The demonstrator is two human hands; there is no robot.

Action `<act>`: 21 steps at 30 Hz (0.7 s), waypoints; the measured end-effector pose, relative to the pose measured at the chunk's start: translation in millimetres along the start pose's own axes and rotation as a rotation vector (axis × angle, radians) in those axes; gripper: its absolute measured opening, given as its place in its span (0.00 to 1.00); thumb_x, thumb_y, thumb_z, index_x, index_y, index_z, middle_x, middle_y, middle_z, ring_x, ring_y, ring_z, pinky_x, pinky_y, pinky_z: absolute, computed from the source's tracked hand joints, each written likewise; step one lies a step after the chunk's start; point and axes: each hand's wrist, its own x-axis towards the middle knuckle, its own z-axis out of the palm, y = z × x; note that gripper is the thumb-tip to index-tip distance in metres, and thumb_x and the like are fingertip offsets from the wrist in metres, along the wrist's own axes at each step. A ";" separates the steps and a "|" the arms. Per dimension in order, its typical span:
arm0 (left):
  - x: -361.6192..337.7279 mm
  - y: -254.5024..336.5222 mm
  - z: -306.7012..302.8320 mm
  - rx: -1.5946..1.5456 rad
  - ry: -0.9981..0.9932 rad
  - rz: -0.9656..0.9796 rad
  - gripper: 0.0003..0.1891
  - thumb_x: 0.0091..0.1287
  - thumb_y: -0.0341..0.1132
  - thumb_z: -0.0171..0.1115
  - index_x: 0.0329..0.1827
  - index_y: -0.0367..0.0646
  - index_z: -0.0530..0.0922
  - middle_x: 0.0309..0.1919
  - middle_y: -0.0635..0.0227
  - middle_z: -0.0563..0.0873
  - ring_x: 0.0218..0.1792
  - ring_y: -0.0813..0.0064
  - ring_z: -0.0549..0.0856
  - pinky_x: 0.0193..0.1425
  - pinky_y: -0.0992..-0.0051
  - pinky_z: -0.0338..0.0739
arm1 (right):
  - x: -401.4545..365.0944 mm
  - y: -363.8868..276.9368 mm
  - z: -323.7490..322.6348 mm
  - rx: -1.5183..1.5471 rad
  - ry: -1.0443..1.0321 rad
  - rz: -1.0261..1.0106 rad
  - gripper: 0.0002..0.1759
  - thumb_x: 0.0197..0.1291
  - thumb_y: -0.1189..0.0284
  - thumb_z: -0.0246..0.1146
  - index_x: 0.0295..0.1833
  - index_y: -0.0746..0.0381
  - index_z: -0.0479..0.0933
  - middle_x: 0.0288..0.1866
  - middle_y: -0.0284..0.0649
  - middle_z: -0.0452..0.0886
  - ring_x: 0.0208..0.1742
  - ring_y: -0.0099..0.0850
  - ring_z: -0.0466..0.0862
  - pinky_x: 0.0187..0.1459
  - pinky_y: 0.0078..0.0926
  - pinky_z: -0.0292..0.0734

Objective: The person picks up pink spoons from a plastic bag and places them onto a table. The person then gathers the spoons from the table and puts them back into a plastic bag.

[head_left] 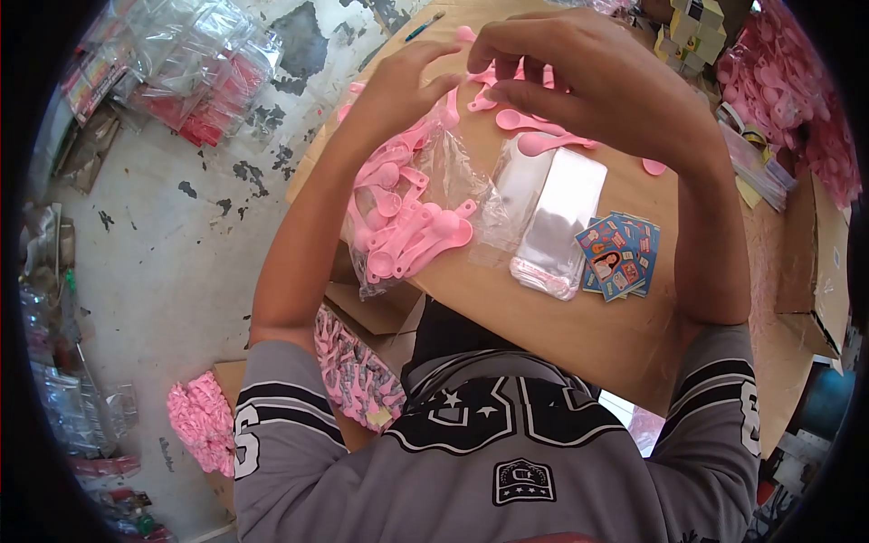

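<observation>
My left hand point(405, 89) is raised over the far part of the brown table point(534, 321), its thumb and fingers apart and nothing visible between them. Beside it, my right hand point(579, 68) curves downward with fingers bent and thumb apart; I see nothing held. Loose pink measuring spoons point(543, 143) lie beneath and behind the right hand, partly hidden by it. Below my left hand, a clear plastic bag spills many pink spoons point(421, 237). A stack of clear plastic sleeves point(561, 222) lies mid-table, with blue printed cards point(620, 256) to its right.
A pen point(424, 26) lies at the far table edge. Pink spoons in bulk point(778, 77) and a cardboard box point(815, 262) are on the right. Bags of packed pink items point(358, 371) stand below the table's left side. Plastic packaging point(195, 63) is piled on the floor.
</observation>
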 end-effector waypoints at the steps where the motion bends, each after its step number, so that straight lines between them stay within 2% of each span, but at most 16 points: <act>1: -16.5 7.6 -11.5 0.004 0.027 -0.031 0.26 0.79 0.46 0.73 0.75 0.44 0.85 0.68 0.53 0.91 0.66 0.55 0.91 0.71 0.59 0.84 | -2.7 3.6 9.2 -0.044 0.095 -0.074 0.11 0.76 0.67 0.69 0.54 0.63 0.88 0.47 0.45 0.94 0.46 0.44 0.92 0.54 0.43 0.85; 4: -75.9 28.9 -33.6 -0.009 0.157 -0.181 0.20 0.80 0.43 0.73 0.65 0.39 0.88 0.58 0.58 0.93 0.59 0.65 0.92 0.62 0.67 0.84 | 8.9 -5.6 22.9 0.043 -0.107 0.022 0.08 0.76 0.71 0.68 0.51 0.64 0.88 0.47 0.46 0.94 0.46 0.45 0.92 0.54 0.43 0.86; 7: -139.2 36.9 -37.7 -0.037 0.305 -0.397 0.17 0.81 0.42 0.73 0.59 0.36 0.89 0.50 0.64 0.93 0.48 0.74 0.89 0.53 0.72 0.81 | 13.5 5.0 58.8 0.234 -0.200 -0.040 0.11 0.78 0.71 0.67 0.60 0.62 0.87 0.54 0.44 0.93 0.50 0.41 0.92 0.51 0.40 0.89; 9: -182.7 34.7 -28.5 -0.025 0.405 -0.517 0.16 0.79 0.41 0.74 0.58 0.37 0.89 0.45 0.63 0.90 0.42 0.74 0.85 0.47 0.73 0.79 | 12.7 11.5 84.7 0.313 -0.221 -0.120 0.11 0.78 0.72 0.66 0.58 0.64 0.88 0.56 0.45 0.92 0.55 0.45 0.91 0.58 0.44 0.87; 11: -227.1 29.9 -8.8 -0.075 0.491 -0.558 0.15 0.78 0.40 0.75 0.56 0.37 0.88 0.46 0.64 0.89 0.43 0.74 0.84 0.47 0.73 0.78 | 12.7 19.4 115.9 0.316 -0.196 -0.214 0.11 0.77 0.73 0.66 0.58 0.65 0.88 0.56 0.46 0.92 0.57 0.46 0.90 0.62 0.46 0.85; 12: -245.1 31.7 -2.0 -0.101 0.536 -0.581 0.14 0.78 0.39 0.76 0.55 0.37 0.88 0.46 0.64 0.88 0.43 0.74 0.84 0.48 0.73 0.78 | 14.0 14.4 122.8 0.294 -0.250 -0.157 0.11 0.77 0.74 0.65 0.57 0.66 0.88 0.55 0.48 0.92 0.59 0.48 0.89 0.66 0.48 0.82; 15: -279.1 51.2 13.6 -0.106 0.468 -0.418 0.12 0.78 0.36 0.74 0.56 0.39 0.87 0.52 0.65 0.89 0.45 0.73 0.83 0.53 0.69 0.80 | 13.5 12.1 149.2 0.215 -0.298 -0.110 0.09 0.73 0.72 0.67 0.50 0.65 0.90 0.48 0.48 0.92 0.58 0.48 0.90 0.60 0.49 0.84; 16: -281.8 61.3 17.3 -0.082 0.464 -0.374 0.14 0.74 0.34 0.77 0.58 0.40 0.88 0.57 0.61 0.89 0.51 0.66 0.85 0.59 0.65 0.81 | 13.5 12.3 154.3 0.172 -0.371 -0.101 0.12 0.73 0.72 0.68 0.56 0.65 0.89 0.52 0.49 0.90 0.60 0.50 0.89 0.60 0.50 0.83; 19: -283.5 66.2 37.2 0.017 0.468 -0.293 0.17 0.71 0.33 0.79 0.60 0.40 0.89 0.58 0.58 0.90 0.56 0.59 0.87 0.64 0.62 0.82 | 13.3 5.9 162.5 0.293 -0.465 -0.068 0.17 0.72 0.73 0.69 0.62 0.65 0.86 0.59 0.50 0.88 0.60 0.52 0.88 0.61 0.51 0.83; 20: -285.6 63.8 45.6 0.016 0.487 -0.298 0.21 0.69 0.34 0.81 0.64 0.41 0.89 0.60 0.57 0.90 0.59 0.55 0.88 0.66 0.61 0.82 | 12.2 5.6 168.5 0.281 -0.456 -0.103 0.18 0.71 0.74 0.69 0.64 0.65 0.85 0.60 0.50 0.87 0.60 0.52 0.88 0.61 0.51 0.83; 21: -285.8 61.4 51.4 0.028 0.507 -0.290 0.21 0.69 0.34 0.81 0.64 0.41 0.89 0.59 0.58 0.90 0.59 0.55 0.88 0.66 0.61 0.83 | 12.0 4.4 174.3 0.267 -0.445 -0.137 0.20 0.70 0.74 0.70 0.65 0.65 0.84 0.61 0.50 0.86 0.60 0.53 0.88 0.61 0.51 0.83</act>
